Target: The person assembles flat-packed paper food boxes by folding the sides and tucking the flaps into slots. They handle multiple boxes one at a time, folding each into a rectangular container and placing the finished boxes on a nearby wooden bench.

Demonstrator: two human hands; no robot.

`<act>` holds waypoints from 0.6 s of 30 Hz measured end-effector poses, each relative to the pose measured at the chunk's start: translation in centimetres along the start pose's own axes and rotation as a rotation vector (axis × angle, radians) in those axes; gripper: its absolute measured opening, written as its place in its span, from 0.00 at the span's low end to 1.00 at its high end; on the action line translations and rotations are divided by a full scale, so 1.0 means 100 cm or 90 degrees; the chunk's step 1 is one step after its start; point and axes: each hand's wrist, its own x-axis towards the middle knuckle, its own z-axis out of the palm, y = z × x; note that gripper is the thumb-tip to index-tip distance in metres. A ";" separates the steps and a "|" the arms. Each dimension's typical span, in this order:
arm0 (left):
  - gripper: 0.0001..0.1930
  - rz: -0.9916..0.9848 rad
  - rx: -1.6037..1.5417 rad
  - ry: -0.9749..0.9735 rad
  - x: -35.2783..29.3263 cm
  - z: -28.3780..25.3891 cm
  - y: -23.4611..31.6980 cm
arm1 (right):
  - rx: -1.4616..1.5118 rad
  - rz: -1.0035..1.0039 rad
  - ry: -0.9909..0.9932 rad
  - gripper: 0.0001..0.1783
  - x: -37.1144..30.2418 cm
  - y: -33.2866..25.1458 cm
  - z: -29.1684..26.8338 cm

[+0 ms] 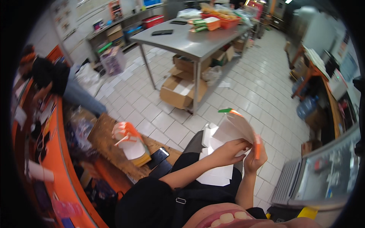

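Clearly, my right hand (255, 161) held the thin, curved carton (236, 127) by its orange edge; my left hand (231, 151) curled by its white inside, whether gripping I couldn't tell.

A black short-sleeved top (138, 201) is worn with a black strap (177, 213) bearing a small metal buckle (181, 200).

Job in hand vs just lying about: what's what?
Likely in use:
curved white card, held by right hand, left hand at it
white card pieces below the hands
perhaps orange-edged card stack on the bench

Apparently lying about:
phone on the bench
cardboard box under the table
blue jug
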 end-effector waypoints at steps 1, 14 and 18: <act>0.30 0.046 -0.075 0.005 0.000 -0.007 0.007 | 0.018 0.015 0.070 0.17 0.001 0.000 -0.002; 0.10 0.177 -0.062 0.444 0.008 -0.022 0.035 | -0.027 -0.311 0.039 0.16 -0.001 0.004 -0.005; 0.07 0.278 0.229 0.478 0.017 -0.036 0.030 | 0.033 -0.223 0.063 0.11 -0.006 -0.001 0.000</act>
